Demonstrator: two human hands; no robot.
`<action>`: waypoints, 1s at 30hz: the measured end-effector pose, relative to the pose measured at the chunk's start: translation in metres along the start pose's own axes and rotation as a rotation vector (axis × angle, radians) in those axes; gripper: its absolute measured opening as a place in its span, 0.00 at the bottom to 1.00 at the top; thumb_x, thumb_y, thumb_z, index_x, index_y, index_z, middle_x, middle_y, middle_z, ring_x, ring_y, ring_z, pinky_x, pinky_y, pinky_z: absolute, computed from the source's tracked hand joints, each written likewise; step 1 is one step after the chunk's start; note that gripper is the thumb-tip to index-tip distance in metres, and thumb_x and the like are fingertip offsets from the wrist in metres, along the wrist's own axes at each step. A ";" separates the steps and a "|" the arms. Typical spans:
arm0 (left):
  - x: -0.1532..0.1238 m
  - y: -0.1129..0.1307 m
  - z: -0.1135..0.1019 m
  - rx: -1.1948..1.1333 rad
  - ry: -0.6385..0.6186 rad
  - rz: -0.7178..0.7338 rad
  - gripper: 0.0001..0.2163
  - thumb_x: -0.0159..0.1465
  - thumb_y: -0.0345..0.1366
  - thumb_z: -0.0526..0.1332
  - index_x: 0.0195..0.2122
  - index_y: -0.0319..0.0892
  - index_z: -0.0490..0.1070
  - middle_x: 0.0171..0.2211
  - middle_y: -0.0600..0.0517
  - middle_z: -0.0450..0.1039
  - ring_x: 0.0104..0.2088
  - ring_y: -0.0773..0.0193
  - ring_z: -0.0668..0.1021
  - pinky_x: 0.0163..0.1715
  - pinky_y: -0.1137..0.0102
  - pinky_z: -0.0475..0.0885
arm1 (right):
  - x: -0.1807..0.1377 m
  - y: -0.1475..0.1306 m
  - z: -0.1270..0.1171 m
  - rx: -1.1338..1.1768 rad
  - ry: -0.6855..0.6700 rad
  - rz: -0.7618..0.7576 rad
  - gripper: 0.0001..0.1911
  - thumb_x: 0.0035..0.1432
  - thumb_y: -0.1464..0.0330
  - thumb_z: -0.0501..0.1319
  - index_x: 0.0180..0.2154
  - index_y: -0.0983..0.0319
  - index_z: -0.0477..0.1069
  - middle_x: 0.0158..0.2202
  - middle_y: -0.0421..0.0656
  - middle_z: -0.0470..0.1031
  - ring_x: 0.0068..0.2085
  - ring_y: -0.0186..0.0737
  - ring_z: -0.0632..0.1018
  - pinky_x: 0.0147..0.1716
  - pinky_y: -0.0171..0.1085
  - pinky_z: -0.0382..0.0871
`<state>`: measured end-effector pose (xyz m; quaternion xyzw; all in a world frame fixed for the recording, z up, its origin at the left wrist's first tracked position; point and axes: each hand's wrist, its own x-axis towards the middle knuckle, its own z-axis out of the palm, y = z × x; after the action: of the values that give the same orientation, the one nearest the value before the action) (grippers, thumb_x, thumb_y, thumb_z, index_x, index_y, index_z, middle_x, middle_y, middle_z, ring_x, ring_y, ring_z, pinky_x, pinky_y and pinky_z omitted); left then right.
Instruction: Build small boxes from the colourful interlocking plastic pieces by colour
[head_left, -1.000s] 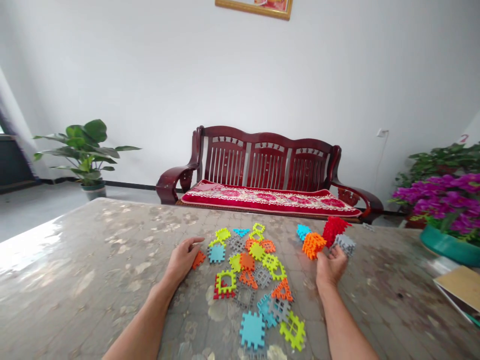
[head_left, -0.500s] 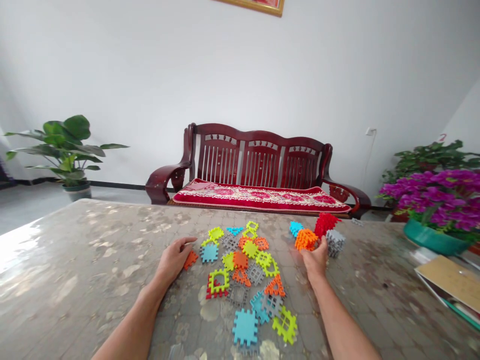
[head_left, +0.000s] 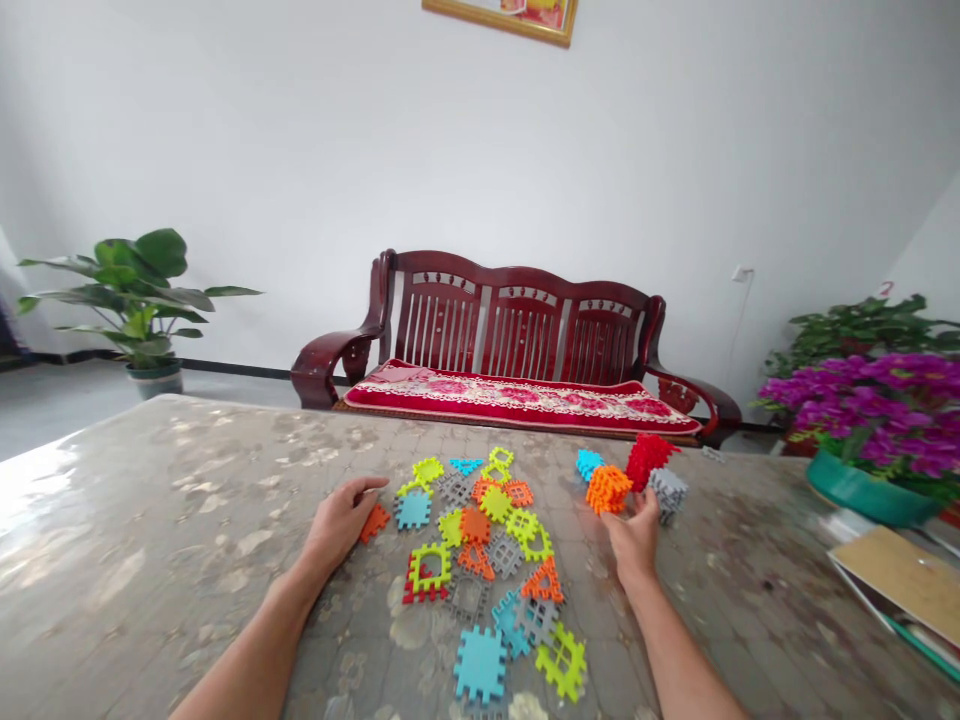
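My left hand (head_left: 346, 518) rests on the table, fingers loosely stretched, nothing visible in them; an orange toothed tile (head_left: 375, 522) lies against its inner side. My right hand (head_left: 634, 538) is at the near side of several tile stacks, thumb and forefinger apart. The thumb is by the orange stack (head_left: 608, 490); the forefinger is between the red stack (head_left: 646, 460) and the grey stack (head_left: 667, 494). A smaller blue stack (head_left: 589, 463) stands behind the orange one. Loose interlocking tiles, such as a blue square (head_left: 481, 664) and a green square (head_left: 562, 662), lie scattered between my hands.
The table (head_left: 225, 480) has a shiny patterned cover. At the right stand purple flowers in a teal pot (head_left: 862, 490), with a brown folder (head_left: 904, 575) in front. A wooden bench (head_left: 525, 325) with a red cover stands beyond the table. A leafy plant (head_left: 146, 290) is at the left.
My right hand has drawn slightly back from the orange stack, its fingers more apart. My left hand stays by the orange tile. The camera view has shifted slightly.
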<state>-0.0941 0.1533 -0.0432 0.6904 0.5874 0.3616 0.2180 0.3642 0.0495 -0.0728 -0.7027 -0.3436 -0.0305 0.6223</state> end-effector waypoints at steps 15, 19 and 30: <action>0.004 -0.006 0.002 0.021 -0.022 0.002 0.19 0.56 0.44 0.54 0.43 0.44 0.78 0.35 0.52 0.81 0.36 0.59 0.79 0.38 0.70 0.71 | 0.007 -0.009 0.003 -0.147 -0.066 0.048 0.58 0.37 0.55 0.67 0.66 0.67 0.47 0.55 0.59 0.70 0.52 0.59 0.74 0.50 0.48 0.66; 0.005 -0.009 0.003 0.028 -0.042 0.006 0.19 0.57 0.45 0.53 0.44 0.44 0.77 0.36 0.51 0.81 0.37 0.58 0.79 0.39 0.70 0.71 | 0.007 -0.010 0.003 -0.178 -0.061 0.043 0.57 0.38 0.53 0.66 0.66 0.68 0.48 0.57 0.61 0.68 0.52 0.59 0.74 0.51 0.48 0.66; 0.005 -0.011 0.003 0.052 -0.031 0.036 0.19 0.57 0.45 0.53 0.42 0.45 0.78 0.37 0.51 0.81 0.38 0.58 0.80 0.41 0.70 0.71 | 0.009 -0.007 0.005 -0.256 -0.037 0.017 0.48 0.42 0.55 0.63 0.63 0.68 0.55 0.55 0.59 0.71 0.50 0.58 0.75 0.49 0.46 0.66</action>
<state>-0.0984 0.1608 -0.0516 0.7117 0.5807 0.3394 0.2027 0.3651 0.0579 -0.0641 -0.7796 -0.3424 -0.0558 0.5214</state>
